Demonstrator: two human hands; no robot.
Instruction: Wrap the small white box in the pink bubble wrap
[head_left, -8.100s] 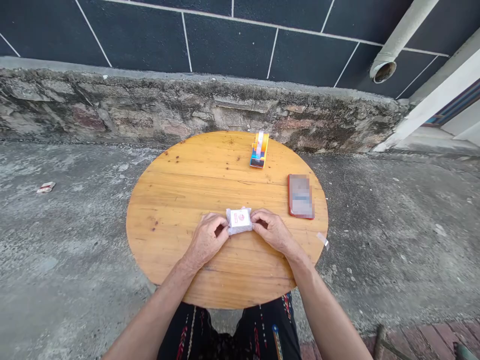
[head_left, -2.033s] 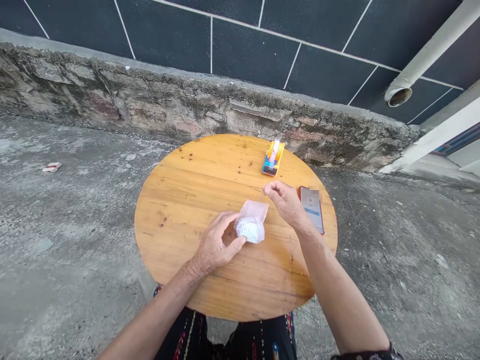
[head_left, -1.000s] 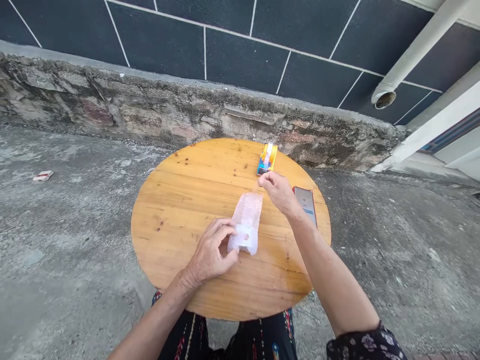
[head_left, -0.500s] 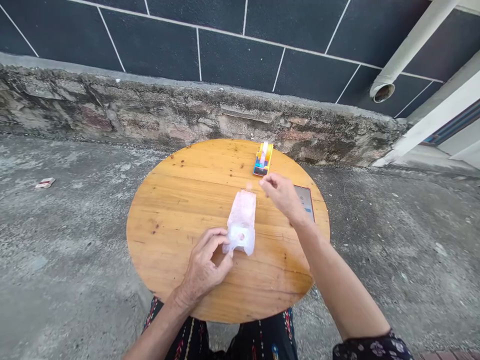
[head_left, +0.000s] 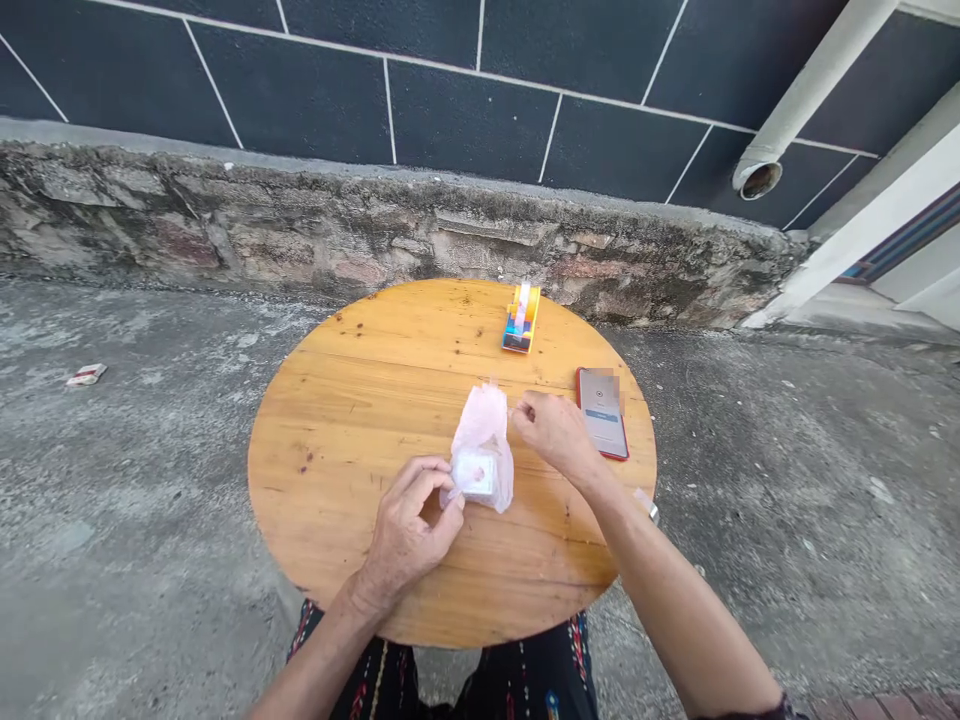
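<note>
Looking at a small white box (head_left: pixel 474 474) with a reddish mark, lying in crinkled pinkish wrap (head_left: pixel 480 418) roughly midway between left and right edges of the tabletop (head_left: pixel 337 400). Pinching the wrap's left side in the left hand (head_left: pixel 409 520). Curling the right hand (head_left: pixel 555 432) nearly closed beside the wrap, too small to tell if gripping anything.
</note>
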